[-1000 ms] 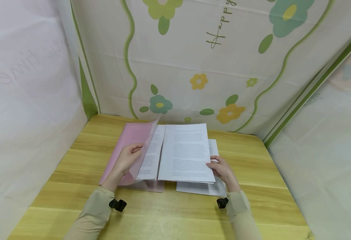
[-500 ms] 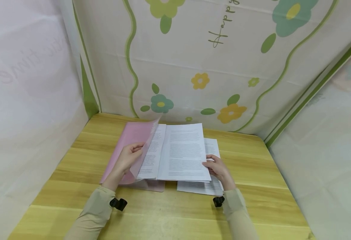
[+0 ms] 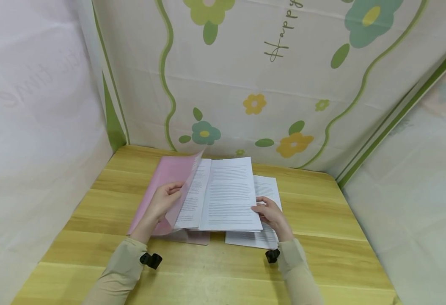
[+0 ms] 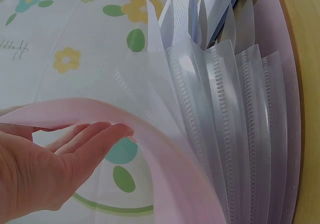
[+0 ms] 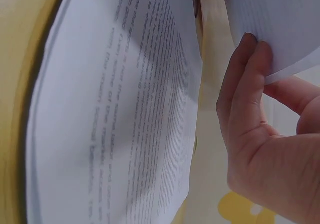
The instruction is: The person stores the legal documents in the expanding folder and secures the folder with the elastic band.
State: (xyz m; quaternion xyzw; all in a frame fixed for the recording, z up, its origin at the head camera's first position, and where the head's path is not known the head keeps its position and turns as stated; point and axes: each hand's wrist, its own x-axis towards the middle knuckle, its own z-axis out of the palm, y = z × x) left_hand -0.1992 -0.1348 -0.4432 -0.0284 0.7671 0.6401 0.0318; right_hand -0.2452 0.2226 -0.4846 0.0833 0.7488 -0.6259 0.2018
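Observation:
My left hand (image 3: 162, 202) holds up the raised pink cover (image 3: 169, 171) of a folder, pinching it between thumb and fingers. Clear plastic pockets (image 4: 227, 109) fan out inside the folder in the left wrist view, with white paper among them at the top. At the head view's centre, my right hand (image 3: 271, 215) pinches the right edge of some printed sheets (image 3: 230, 190). Their left edge meets the printed page (image 3: 196, 195) inside the folder; whether it sits within a pocket is unclear. Beneath the held sheets lies another stack of printed paper (image 5: 125, 109), partly covered.
Everything lies on a wooden table (image 3: 215, 275), near its back edge. A flower-printed cloth (image 3: 223, 84) rises behind it, and pale cloth walls stand at both sides. The folder's pink back cover (image 3: 198, 238) shows under the pages.
My right hand has moved left with the printed sheets, so they overlap the folder side more and uncover more of the stack beneath. The left hand and the pink cover stay about still.

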